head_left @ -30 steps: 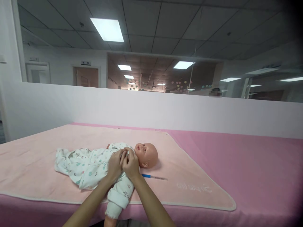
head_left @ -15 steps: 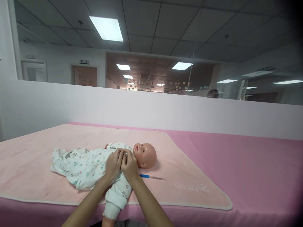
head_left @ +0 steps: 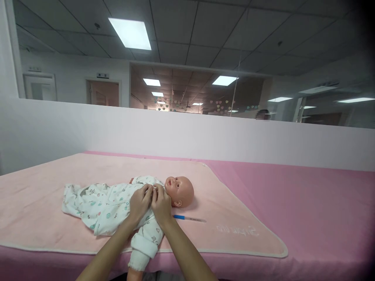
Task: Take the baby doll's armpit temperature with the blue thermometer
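One doll [head_left: 180, 191] lies on its back, head to the right, dressed in one white printed romper [head_left: 102, 203]. Two bare hands meet on the romper's front just below the doll's chin. The left hand [head_left: 140, 203] and the right hand [head_left: 161, 205] sit side by side and touching, with the fingers of both curled and their tips pinching the cloth at the neck opening. One empty-looking sleeve with a rolled cuff [head_left: 143, 248] hangs from the doll towards the near edge, between the two forearms. One thin stick with a blue end [head_left: 189, 219] lies flat just beside the doll's head, on the near side, apart from both hands.

Under the doll is one pale peach blanket [head_left: 73, 171], with white trim and one line of stitched lettering to the right of the doll. The blanket rests on one pink sheet [head_left: 307, 203], which runs on well past the doll to the right. Behind the doll stands one low white partition [head_left: 205, 136]. Above it are glass panes, one brown door [head_left: 102, 93] and one white door [head_left: 39, 86], both far left of the doll. One bright ceiling panel [head_left: 130, 33] glows overhead, and the top of one other person's head [head_left: 263, 114] shows over the partition
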A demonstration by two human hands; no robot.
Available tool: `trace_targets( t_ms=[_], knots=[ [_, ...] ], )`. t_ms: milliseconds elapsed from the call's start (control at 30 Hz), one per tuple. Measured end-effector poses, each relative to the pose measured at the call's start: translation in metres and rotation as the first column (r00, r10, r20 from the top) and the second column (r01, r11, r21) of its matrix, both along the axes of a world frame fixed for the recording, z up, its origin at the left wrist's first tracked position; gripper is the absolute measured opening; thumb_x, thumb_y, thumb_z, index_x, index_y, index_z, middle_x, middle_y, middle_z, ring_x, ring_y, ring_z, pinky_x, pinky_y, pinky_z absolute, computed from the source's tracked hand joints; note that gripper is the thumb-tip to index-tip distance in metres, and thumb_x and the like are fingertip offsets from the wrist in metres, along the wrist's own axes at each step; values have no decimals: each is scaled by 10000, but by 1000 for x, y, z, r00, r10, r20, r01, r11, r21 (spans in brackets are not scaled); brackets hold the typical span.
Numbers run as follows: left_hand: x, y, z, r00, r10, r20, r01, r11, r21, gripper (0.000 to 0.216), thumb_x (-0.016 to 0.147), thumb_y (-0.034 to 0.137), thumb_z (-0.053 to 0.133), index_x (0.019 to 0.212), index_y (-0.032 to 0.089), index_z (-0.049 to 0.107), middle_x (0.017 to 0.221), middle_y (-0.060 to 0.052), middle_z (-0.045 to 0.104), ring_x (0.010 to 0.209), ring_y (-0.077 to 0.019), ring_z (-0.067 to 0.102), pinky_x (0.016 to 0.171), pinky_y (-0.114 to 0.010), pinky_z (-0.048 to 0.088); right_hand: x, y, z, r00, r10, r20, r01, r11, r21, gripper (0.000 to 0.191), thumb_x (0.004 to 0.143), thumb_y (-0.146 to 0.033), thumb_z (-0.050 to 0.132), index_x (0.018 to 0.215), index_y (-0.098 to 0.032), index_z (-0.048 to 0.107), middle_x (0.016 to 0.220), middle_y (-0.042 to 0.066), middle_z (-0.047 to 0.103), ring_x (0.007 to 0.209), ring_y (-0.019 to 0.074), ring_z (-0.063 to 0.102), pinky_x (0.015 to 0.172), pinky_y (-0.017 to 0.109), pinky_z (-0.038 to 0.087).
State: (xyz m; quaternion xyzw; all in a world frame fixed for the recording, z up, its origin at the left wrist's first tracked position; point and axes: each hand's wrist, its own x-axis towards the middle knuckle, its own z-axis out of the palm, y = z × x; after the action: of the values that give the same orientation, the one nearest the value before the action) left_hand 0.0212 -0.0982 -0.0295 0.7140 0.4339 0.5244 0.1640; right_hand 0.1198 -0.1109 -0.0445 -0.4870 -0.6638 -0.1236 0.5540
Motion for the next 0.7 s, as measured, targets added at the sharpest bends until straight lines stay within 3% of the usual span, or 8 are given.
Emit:
trace_targets(
  t_ms=[167, 467, 700],
  knots=[
    [-1, -4, 2, 1000, -21, 4, 21, 999, 30, 205, 800, 304, 396, 814, 221, 583, 710, 21, 647, 660, -158, 581, 624, -243, 386, 0, -2, 1, 1000, -19, -15, 18, 1000, -17, 251, 872, -214, 346, 1049, -178, 521, 919, 49, 655, 787, 169, 628, 667, 265, 496],
    [2, -6, 2, 999, 50, 3, -50, 995, 91, 170, 788, 291, 413, 803, 217, 565, 754, 10, 639, 679, -162, 569, 629, -249, 395, -1, -2, 2, 995, 10, -98, -6, 999, 42, 242, 871, -207, 359, 1034, -169, 534, 936, 64, 653, 821, 157, 627, 709, 248, 502],
    [4, -7, -5, 988, 150, -35, -130, 934, 334, 134, 776, 265, 438, 803, 197, 551, 796, -41, 622, 760, -198, 549, 727, -318, 401, 0, -3, 1, 992, 28, -123, -10, 989, 145, 227, 877, -205, 361, 1007, -165, 543, 904, 67, 645, 843, 146, 613, 727, 251, 499]
  ],
)
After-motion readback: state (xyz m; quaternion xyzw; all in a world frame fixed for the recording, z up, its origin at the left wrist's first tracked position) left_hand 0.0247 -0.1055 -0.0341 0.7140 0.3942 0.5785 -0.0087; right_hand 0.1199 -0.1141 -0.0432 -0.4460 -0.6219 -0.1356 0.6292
